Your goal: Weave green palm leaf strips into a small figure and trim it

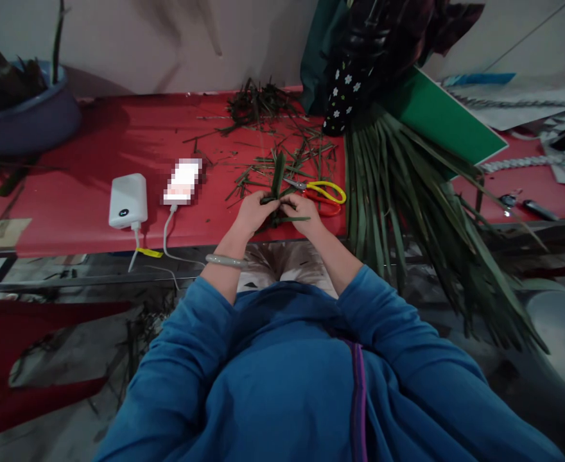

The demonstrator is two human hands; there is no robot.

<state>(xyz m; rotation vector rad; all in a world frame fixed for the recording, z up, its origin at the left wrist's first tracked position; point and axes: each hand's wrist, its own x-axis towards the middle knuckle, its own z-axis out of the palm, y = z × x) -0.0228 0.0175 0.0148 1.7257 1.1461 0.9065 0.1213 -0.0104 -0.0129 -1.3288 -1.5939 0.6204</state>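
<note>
At the front edge of a red tabletop (pixel 87 186), green leaf strips (pixel 278 174) sit between left hand (pixel 252 213) and right hand (pixel 304 213), fingers of both pinched closed on them, yellow-handled scissors (pixel 304 186) beside the right hand, leaf scraps (pixel 263 104) toward the back edge, long leaves (pixel 383 192) overhanging the front.

This looks like a modest craft workshop. A long red-covered surface (pixel 90 173) crosses the frame; at its centre, near a leaf strip (pixel 278 173) being handled, lie cut leaf scraps (pixel 306 153) and scissors (pixel 311 185) with yellow and red handles. Long green leaves (pixel 376 186) hang over the front edge right of centre, and a basin (pixel 32 122) of stalks (pixel 3 74) stands at upper left. More trimmings (pixel 133 337) litter the floor (pixel 65 353) at lower left.
</note>
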